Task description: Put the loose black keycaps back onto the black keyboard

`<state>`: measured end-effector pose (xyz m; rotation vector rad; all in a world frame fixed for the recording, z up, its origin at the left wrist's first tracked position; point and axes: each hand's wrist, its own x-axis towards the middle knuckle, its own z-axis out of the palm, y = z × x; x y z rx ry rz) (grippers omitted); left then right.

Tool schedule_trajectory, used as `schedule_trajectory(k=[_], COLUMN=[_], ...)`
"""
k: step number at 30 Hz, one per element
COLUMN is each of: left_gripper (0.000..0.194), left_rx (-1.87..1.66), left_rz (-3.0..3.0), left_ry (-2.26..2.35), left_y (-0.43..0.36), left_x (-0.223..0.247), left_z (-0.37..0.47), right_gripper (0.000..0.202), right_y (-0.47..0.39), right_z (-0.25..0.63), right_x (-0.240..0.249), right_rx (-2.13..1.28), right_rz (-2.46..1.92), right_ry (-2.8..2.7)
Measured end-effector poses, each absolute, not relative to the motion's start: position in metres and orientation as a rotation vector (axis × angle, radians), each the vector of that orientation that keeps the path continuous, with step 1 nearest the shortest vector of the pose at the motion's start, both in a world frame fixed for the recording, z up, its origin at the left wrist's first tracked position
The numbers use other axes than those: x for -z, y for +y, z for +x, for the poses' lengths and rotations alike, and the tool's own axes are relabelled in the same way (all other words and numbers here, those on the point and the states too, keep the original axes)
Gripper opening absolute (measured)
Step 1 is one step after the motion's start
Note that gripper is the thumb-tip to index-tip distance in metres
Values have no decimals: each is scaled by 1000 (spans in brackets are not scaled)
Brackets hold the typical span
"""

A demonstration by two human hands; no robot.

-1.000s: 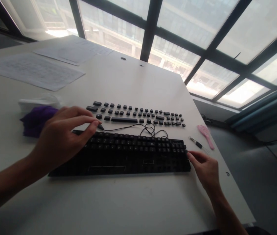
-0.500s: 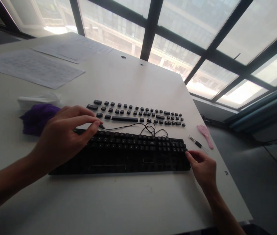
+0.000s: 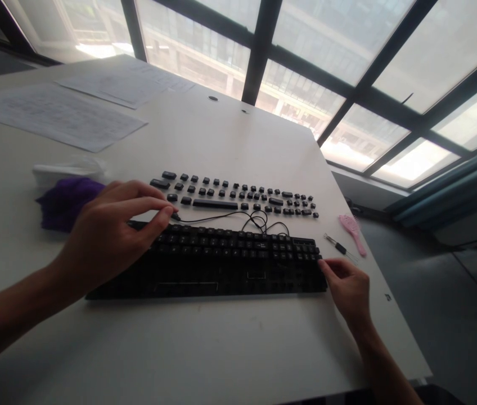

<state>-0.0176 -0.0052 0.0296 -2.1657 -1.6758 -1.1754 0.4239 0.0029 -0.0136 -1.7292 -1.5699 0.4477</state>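
A black keyboard [image 3: 205, 275] lies on the white table, keycaps on its upper rows and its lower part bare. My left hand [image 3: 124, 222] is over its left end, thumb and forefinger pinched at the dark plug [image 3: 175, 216] of the keyboard's cable [image 3: 208, 217]. At the right end, my right hand [image 3: 346, 284] pinches a small black keycap [image 3: 320, 259] at the keyboard's edge, mostly hidden by the fingertips. Behind the keyboard, loose black keycaps [image 3: 276, 201] are laid out in rows, with a long space bar [image 3: 215, 203] among them.
A purple cloth [image 3: 63, 202] lies left of my left hand, in front of a white packet [image 3: 67, 170]. Printed papers [image 3: 57, 115] are at the far left. On the right are a black-handled wire keycap puller [image 3: 340, 247] and a pink brush [image 3: 351, 228], near the table edge.
Both hands keep nearly the same pose. The whole view has shifted slightly, and my right hand has moved a little left with the keyboard's edge.
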Motion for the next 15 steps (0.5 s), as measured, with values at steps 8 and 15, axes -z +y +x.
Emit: schedule_trajectory(k=[8, 15], left_gripper=[26, 27], left_rx=[1218, 1217], left_rz=[-2169, -2181], left_ry=[-1670, -1658], left_y=[-4, -5], left_x=[-30, -31], left_z=[-16, -18], right_gripper=[35, 36], right_y=[6, 7], right_z=[425, 427], right_x=[21, 18], right_rx=[-439, -594], right_rz=[-1707, -1717], right_ry=[-1570, -1494])
